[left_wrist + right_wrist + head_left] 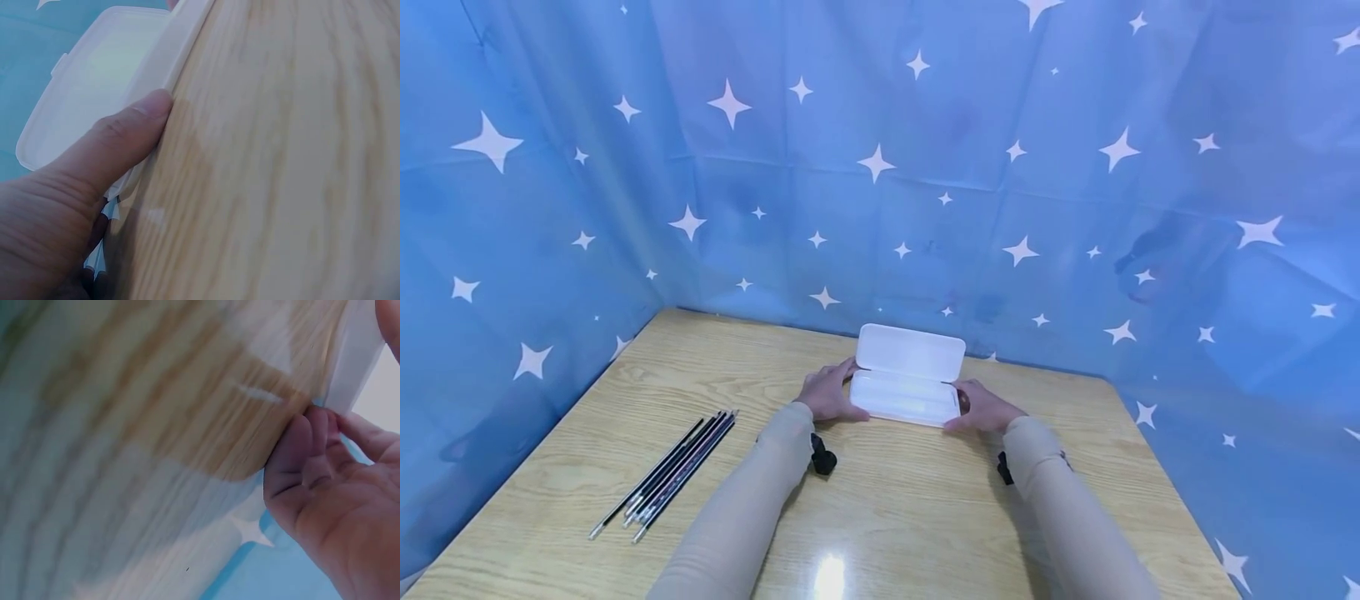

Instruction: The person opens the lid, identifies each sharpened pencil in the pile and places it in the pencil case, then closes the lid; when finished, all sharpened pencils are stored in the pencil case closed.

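A white plastic pencil case (904,397) lies on the wooden table with its lid (912,352) swung up and back on the far side. At its left end, my left hand (831,393) grips the case, the thumb along the near edge. My right hand (985,407) holds the opposite end, thumb at the front corner and fingers curled by the side. In the left wrist view, the thumb (119,147) presses on the case's wall. Curled fingers (312,440) rest low against the table beside the case in the right wrist view.
Several dark pencils (673,471) lie in a loose bundle on the left part of the table (895,508). A blue curtain (880,208) with white stars hangs behind the table and along both sides.
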The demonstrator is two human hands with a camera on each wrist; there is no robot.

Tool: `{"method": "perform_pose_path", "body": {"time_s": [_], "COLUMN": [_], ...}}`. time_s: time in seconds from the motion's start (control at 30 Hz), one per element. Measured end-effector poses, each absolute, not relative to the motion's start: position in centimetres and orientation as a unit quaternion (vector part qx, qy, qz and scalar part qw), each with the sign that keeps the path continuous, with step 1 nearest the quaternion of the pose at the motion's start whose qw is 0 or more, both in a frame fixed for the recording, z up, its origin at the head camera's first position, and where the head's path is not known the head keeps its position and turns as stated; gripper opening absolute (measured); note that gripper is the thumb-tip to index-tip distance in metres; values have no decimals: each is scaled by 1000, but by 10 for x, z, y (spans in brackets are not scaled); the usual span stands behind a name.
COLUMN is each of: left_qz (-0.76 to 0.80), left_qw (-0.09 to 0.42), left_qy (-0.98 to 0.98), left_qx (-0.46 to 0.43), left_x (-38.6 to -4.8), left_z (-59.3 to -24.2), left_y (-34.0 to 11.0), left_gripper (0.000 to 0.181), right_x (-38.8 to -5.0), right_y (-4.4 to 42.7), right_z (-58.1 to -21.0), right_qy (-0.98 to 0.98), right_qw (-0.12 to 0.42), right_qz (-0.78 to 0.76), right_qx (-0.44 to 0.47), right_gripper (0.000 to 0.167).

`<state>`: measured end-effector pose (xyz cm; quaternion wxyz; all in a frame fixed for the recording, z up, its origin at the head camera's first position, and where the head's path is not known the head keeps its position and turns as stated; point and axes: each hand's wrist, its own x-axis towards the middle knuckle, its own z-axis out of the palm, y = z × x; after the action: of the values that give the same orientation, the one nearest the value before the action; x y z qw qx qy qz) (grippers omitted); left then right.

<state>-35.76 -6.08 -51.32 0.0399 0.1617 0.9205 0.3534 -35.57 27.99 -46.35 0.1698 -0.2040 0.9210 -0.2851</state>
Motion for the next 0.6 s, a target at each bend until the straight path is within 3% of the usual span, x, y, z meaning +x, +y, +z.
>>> {"method": "perform_pose_path", "body": {"time_s": [0.1, 0.17, 0.6], "left_qz": [356, 355, 384], "left_qw": [43, 45, 57], "left_qy": [920, 920, 906], "left_qx": [161, 161, 166], "left_x": [-355, -354, -351], "left_z": [-512, -511, -506], "left_y": [-60, -61, -62], "left_gripper": [120, 120, 128], "right_x": [-354, -355, -352], "right_y": [279, 278, 281], "right_z": [-464, -465, -460], "right_qy": [909, 906, 903], "right_qw": [161, 160, 172], "right_qz": [-303, -306, -324], "right_qx": [-237, -245, -226], "right_gripper": [52, 46, 53]}}
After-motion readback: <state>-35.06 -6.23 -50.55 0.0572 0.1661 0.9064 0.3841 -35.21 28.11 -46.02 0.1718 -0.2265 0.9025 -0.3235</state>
